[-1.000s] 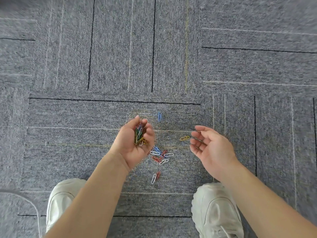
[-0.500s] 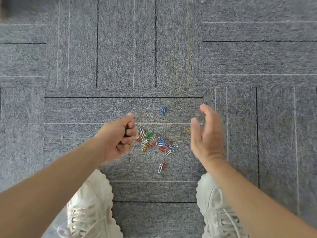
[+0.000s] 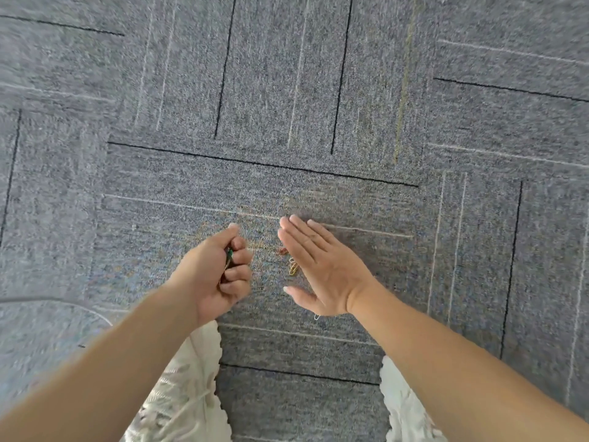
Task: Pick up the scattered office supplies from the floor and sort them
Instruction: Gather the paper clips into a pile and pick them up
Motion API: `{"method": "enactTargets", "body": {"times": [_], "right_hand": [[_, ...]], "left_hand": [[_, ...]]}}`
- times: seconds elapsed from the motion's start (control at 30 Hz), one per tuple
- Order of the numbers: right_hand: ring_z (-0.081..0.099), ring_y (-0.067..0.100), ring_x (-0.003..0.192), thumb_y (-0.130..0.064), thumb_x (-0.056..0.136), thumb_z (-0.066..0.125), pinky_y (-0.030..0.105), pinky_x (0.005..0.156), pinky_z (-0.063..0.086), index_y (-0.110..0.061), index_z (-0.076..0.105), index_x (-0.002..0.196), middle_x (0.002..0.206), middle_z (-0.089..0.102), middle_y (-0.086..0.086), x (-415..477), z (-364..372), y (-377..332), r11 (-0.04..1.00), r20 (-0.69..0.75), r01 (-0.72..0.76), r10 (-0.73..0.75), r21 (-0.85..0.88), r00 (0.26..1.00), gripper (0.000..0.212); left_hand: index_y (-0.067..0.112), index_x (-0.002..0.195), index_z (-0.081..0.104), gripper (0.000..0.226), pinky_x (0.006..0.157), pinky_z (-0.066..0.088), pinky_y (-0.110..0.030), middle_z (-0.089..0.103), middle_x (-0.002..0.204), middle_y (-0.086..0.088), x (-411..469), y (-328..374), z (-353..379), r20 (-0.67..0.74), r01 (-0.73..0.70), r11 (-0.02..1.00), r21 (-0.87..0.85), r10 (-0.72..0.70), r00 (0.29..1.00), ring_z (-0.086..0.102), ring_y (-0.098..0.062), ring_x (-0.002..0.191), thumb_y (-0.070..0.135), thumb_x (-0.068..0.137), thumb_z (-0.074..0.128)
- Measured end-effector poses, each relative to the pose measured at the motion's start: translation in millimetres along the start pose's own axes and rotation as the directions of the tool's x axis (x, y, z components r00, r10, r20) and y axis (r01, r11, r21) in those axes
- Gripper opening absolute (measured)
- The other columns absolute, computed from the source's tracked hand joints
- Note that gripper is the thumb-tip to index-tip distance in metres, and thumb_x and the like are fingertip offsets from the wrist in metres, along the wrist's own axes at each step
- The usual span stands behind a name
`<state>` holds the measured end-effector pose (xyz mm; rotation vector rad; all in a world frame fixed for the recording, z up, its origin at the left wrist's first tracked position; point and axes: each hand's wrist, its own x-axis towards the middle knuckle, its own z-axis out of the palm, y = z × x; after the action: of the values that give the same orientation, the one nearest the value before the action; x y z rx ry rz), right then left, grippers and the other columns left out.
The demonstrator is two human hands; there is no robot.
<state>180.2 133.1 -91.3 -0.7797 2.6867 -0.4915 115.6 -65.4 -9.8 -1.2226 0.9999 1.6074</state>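
Left hand (image 3: 220, 272), just left of centre frame, is clenched into a fist. A green clip (image 3: 228, 254) peeps out between thumb and curled fingers, and whatever else is in there is hidden. That fist reads as the holding pen, curled tight so nothing thin slips out while the other hand works.

Right hand (image 3: 322, 269), just right of centre, is spread flat, fingers straight and together, palm up towards the camera, gripping nothing. My guess is that it's set like a blade, ready to rake the loose ones across. Whether it touches the floor (image 3: 287, 90), I can't tell.

Now the loose ones. A gold clip (image 3: 293, 267) lies in the gap between the hands, right against the outline of the right palm. A red clip (image 3: 282, 250) sits just above it, beside the fingers. A white clip (image 3: 316, 316) pokes out below the heel of that palm. More may lie under the hand, out of sight.

Further out it's grey carpet tiles with dark and pale lines, all a bit blurred. At the bottom, the left shoe (image 3: 188, 387) shows under the left forearm and the right shoe (image 3: 404, 406) under the right. A thin cable (image 3: 63, 302) curves in from the left edge, well apart from the clips.
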Motion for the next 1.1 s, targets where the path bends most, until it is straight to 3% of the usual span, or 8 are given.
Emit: {"method": "enactTargets", "body": {"times": [0.1, 0.17, 0.27, 0.43, 0.57, 0.67, 0.8, 1.1], "right_hand": [[0.009, 0.037, 0.152, -0.056, 0.092, 0.049, 0.052, 0.121, 0.018, 0.007, 0.019, 0.152, 0.162, 0.011, 0.024, -32, 3, -3, 0.987, -0.151, -0.158, 0.158, 0.016, 0.976, 0.092], [0.005, 0.04, 0.151, -0.07, 0.085, 0.049, 0.053, 0.121, 0.014, 0.007, 0.013, 0.153, 0.162, 0.006, 0.027, -58, 9, -9, 0.96, -0.113, -0.272, 0.263, -0.066, 0.958, 0.109], [-0.002, 0.042, 0.151, -0.083, 0.076, 0.045, 0.054, 0.121, 0.006, 0.001, -0.007, 0.155, 0.162, -0.005, 0.029, -72, 28, -19, 0.945, 0.023, -0.267, 0.276, -0.19, 0.961, 0.126], [-0.003, 0.041, 0.151, -0.077, 0.082, 0.041, 0.053, 0.122, 0.003, 0.001, -0.007, 0.155, 0.162, -0.004, 0.028, -31, 31, -21, 0.945, -0.042, -0.301, 0.298, -0.128, 0.954, 0.117], [0.007, 0.037, 0.151, -0.068, 0.089, 0.044, 0.052, 0.122, 0.012, -0.001, 0.018, 0.155, 0.162, 0.011, 0.024, 9, 20, -13, 0.981, -0.097, -0.171, 0.161, -0.096, 0.982, 0.098], [0.036, 0.037, 0.135, -0.06, 0.087, 0.055, 0.05, 0.113, 0.029, -0.014, 0.045, 0.133, 0.142, 0.038, 0.013, 29, 20, 0, 0.992, -0.236, -0.029, -0.001, -0.124, 0.972, 0.066], [0.043, 0.029, 0.102, -0.053, 0.088, 0.057, 0.042, 0.088, 0.036, -0.02, 0.044, 0.101, 0.108, 0.042, 0.003, 31, 29, 7, 0.978, -0.38, 0.069, -0.141, -0.196, 0.914, 0.038], [0.052, 0.02, 0.069, -0.039, 0.095, 0.061, 0.03, 0.067, 0.044, -0.016, 0.047, 0.084, 0.078, 0.057, 0.0, 31, 28, 10, 0.966, -0.454, 0.191, -0.251, -0.175, 0.855, 0.029]], "left_hand": [[0.021, 0.068, 0.042, 0.039, 0.03, 0.016, -0.015, 0.035, 0.055, 0.006, 0, -3, -3, -0.002, -0.004, 1.0, 0.029, 0.004, 1.0, 0.024, -0.006, 0.038, 0.039, 0.102, 0.047], [0.02, 0.068, 0.043, 0.04, 0.03, 0.016, -0.015, 0.036, 0.055, 0.006, -1, -4, -5, 0.001, 0.006, 0.999, 0.035, -0.006, 1.0, 0.024, -0.006, 0.038, 0.04, 0.102, 0.046], [0.02, 0.065, 0.044, 0.042, 0.029, 0.016, -0.015, 0.035, 0.055, 0.007, 0, -5, -4, 0.018, 0.056, 0.998, -0.019, -0.056, 0.998, 0.024, -0.005, 0.037, 0.04, 0.102, 0.047], [0.02, 0.06, 0.044, 0.046, 0.029, 0.014, -0.013, 0.033, 0.054, 0.009, -1, -2, -3, 0.042, 0.118, 0.986, -0.121, -0.114, 0.993, 0.024, -0.004, 0.036, 0.04, 0.101, 0.047], [0.022, 0.062, 0.043, 0.043, 0.029, 0.014, -0.013, 0.032, 0.053, 0.009, -1, 1, 4, 0.036, 0.109, 0.987, -0.116, -0.105, 0.994, 0.024, -0.004, 0.035, 0.04, 0.101, 0.047], [0.022, 0.063, 0.043, 0.042, 0.028, 0.014, -0.013, 0.032, 0.052, 0.009, 0, 1, 7, 0.037, 0.098, 0.989, -0.11, -0.095, 0.995, 0.024, -0.004, 0.035, 0.04, 0.101, 0.048], [0.022, 0.063, 0.044, 0.042, 0.029, 0.014, -0.013, 0.032, 0.054, 0.009, -1, 2, 6, 0.054, 0.097, 0.989, -0.108, -0.092, 0.994, 0.024, -0.004, 0.036, 0.04, 0.101, 0.048], [0.021, 0.063, 0.044, 0.042, 0.029, 0.016, -0.014, 0.033, 0.055, 0.009, -1, 2, -1, 0.05, 0.066, 0.995, -0.081, -0.063, 0.997, 0.024, -0.005, 0.037, 0.04, 0.101, 0.047]]}}
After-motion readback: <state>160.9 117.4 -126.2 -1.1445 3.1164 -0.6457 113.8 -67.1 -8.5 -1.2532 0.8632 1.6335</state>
